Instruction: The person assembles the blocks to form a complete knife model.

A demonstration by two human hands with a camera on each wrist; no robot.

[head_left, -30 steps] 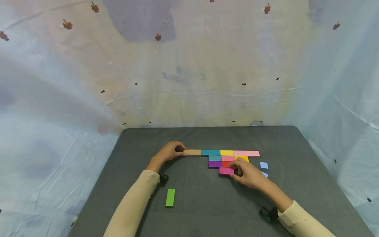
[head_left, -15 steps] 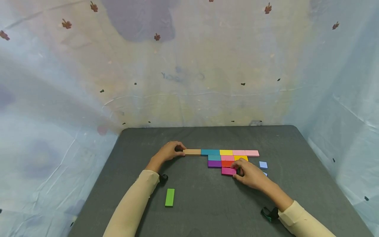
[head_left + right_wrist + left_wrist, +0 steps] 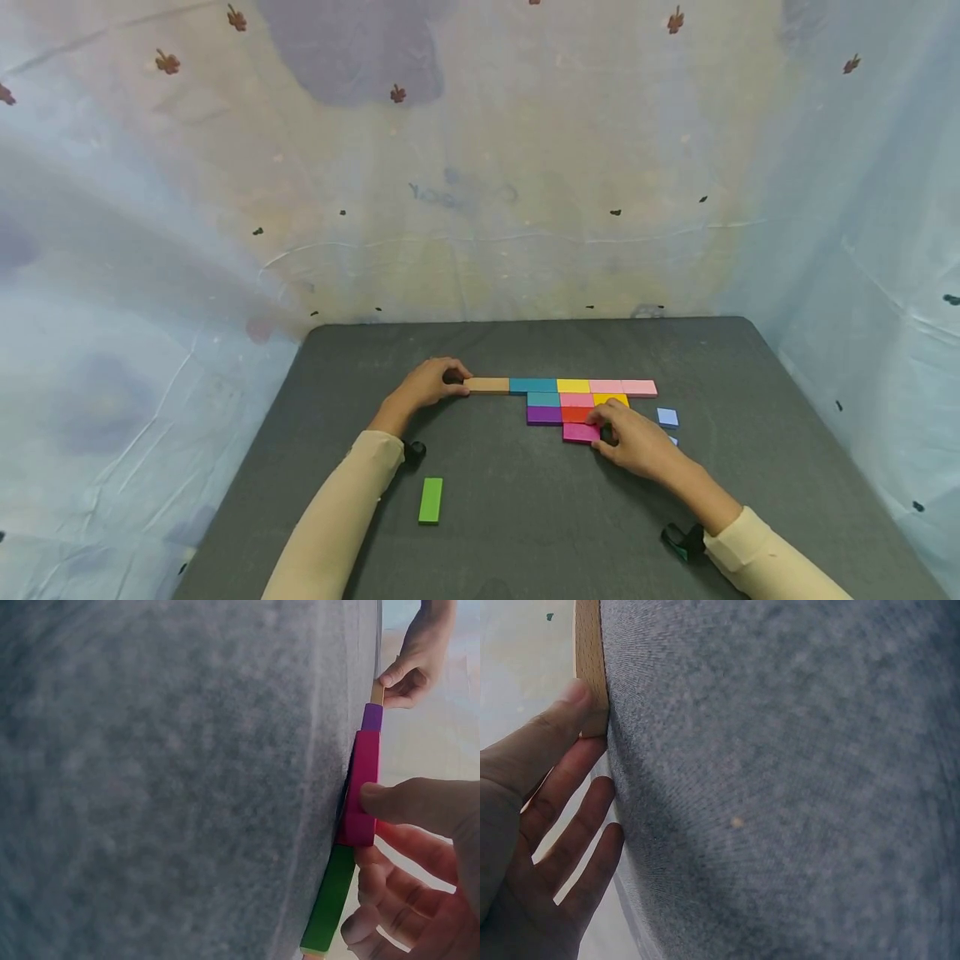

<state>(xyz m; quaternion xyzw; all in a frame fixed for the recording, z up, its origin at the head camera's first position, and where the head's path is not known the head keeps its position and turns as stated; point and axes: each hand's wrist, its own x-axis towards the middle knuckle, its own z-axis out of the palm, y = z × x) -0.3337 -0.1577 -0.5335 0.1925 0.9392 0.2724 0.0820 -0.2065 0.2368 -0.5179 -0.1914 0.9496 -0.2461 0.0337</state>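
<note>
My left hand (image 3: pixel 431 385) holds the left end of a plain wooden block (image 3: pixel 487 386), thumb on one face, index finger at its end; the other fingers stretch loosely in the left wrist view. That block begins a flat row with a teal block (image 3: pixel 533 386), a yellow block (image 3: pixel 573 387) and pink blocks (image 3: pixel 640 388). Below lie shorter rows, including a purple block (image 3: pixel 543 415) and a red block (image 3: pixel 576 414). My right hand (image 3: pixel 633 440) pinches a magenta block (image 3: pixel 581 432) by its right end, just below the red one. A dark green block (image 3: pixel 330 896) lies beside it in the right wrist view.
A light green block (image 3: pixel 431 501) lies alone at the front left. Light blue squares (image 3: pixel 667 417) sit right of the rows, one partly behind my right hand. The dark grey table (image 3: pixel 495 533) meets a patterned sheet (image 3: pixel 480 250) behind.
My right hand has slid the magenta block a little to the right, so it now lies nearly under the red block. My left hand stays at the wooden block's end.
</note>
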